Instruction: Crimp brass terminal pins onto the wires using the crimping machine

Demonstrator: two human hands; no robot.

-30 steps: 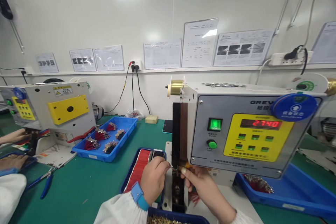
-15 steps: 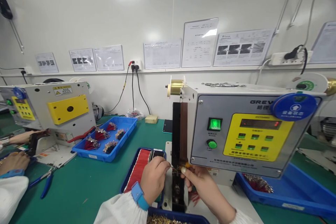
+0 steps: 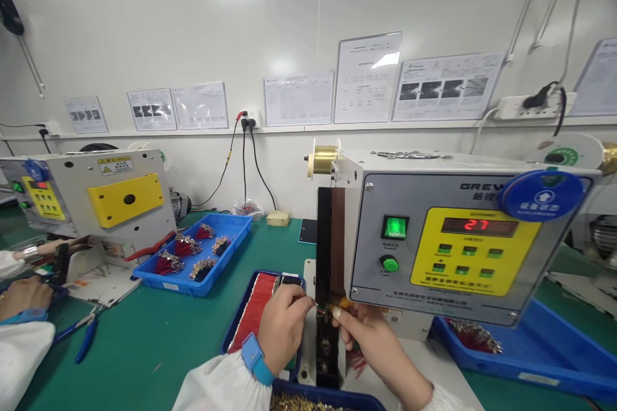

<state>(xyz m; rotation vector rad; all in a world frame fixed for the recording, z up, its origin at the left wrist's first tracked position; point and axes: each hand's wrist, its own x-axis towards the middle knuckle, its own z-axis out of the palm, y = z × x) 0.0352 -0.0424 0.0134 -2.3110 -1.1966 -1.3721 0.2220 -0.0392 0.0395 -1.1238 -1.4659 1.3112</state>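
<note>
My left hand [image 3: 284, 327], with a blue wristband [image 3: 257, 359], is closed in a pinch on a thin wire [image 3: 318, 308] that reaches toward the black working head of the machine [image 3: 436, 237]. Opposite it, my right hand [image 3: 369, 334] is also closed, thumb and forefinger together at the same spot. Whatever its fingertips hold is too small to make out. Beneath my left hand lies a dark blue tray [image 3: 229, 334] with rows of red wires [image 3: 255, 311]. Small brass-coloured terminals fill a bin [image 3: 361, 400] below both hands.
A blue tray [image 3: 243, 231] of bundled wires stands left of centre. Blue-handled pliers [image 3: 87, 334] lie near a second machine [image 3: 120, 186], where a co-worker's hand [image 3: 26, 298] works. Another blue tray [image 3: 544, 359] with wires sits at the right, under the near machine's overhang.
The near machine's display now reads 27, and the wire by my left fingertips shows more plainly. My hands have hardly moved. At the far left, the co-worker's farther arm has drawn back leftward.
</note>
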